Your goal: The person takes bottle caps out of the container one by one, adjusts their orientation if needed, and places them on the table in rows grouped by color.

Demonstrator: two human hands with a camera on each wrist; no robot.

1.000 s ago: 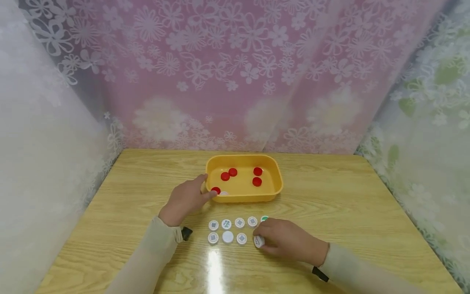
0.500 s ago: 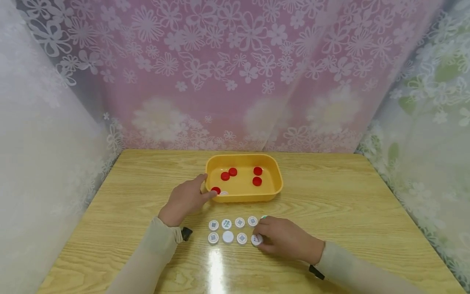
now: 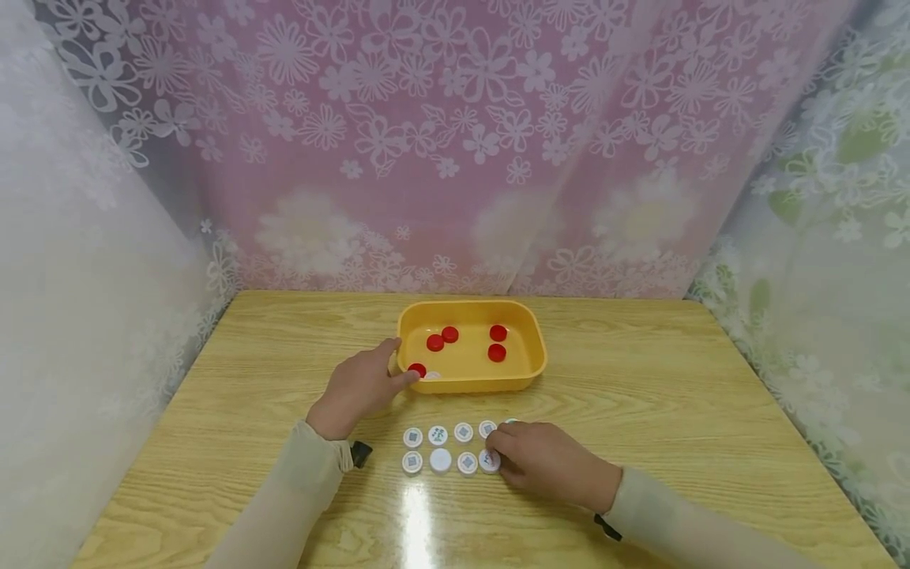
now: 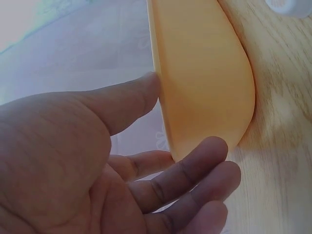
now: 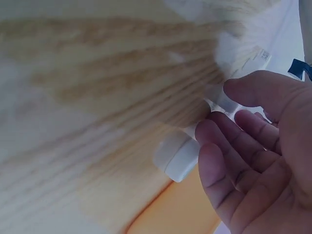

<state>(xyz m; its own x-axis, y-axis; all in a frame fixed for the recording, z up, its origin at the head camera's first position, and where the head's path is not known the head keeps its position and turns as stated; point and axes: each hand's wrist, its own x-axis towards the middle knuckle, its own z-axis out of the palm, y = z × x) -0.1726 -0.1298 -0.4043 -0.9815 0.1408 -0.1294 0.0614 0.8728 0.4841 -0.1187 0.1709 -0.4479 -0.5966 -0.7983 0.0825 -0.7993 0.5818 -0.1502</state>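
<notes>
In the head view my right hand (image 3: 550,462) pinches a white bottle cap (image 3: 488,461) at the right end of the front row of caps. To its left stand a cap with a grey square print (image 3: 467,463), a plain white cap (image 3: 440,461) and another printed cap (image 3: 412,462). My left hand (image 3: 359,387) touches the near left corner of a yellow plastic basin (image 3: 472,385). Its thumb and index fingertip rest at the rim; the other fingers hang loose in the left wrist view. The right fingers partly hide a green-marked cap (image 3: 511,423).
Several red caps, such as one red cap (image 3: 497,353), and a partly hidden white cap (image 3: 432,376) lie in the basin. A back row of white caps, among them a green-printed cap (image 3: 438,435), runs between basin and front row. Floral curtains (image 3: 455,158) enclose the wooden table (image 3: 640,379).
My right hand has slid slightly left with the white bottle cap, bringing it closer to the front row. The left hand stays at the basin's corner.
</notes>
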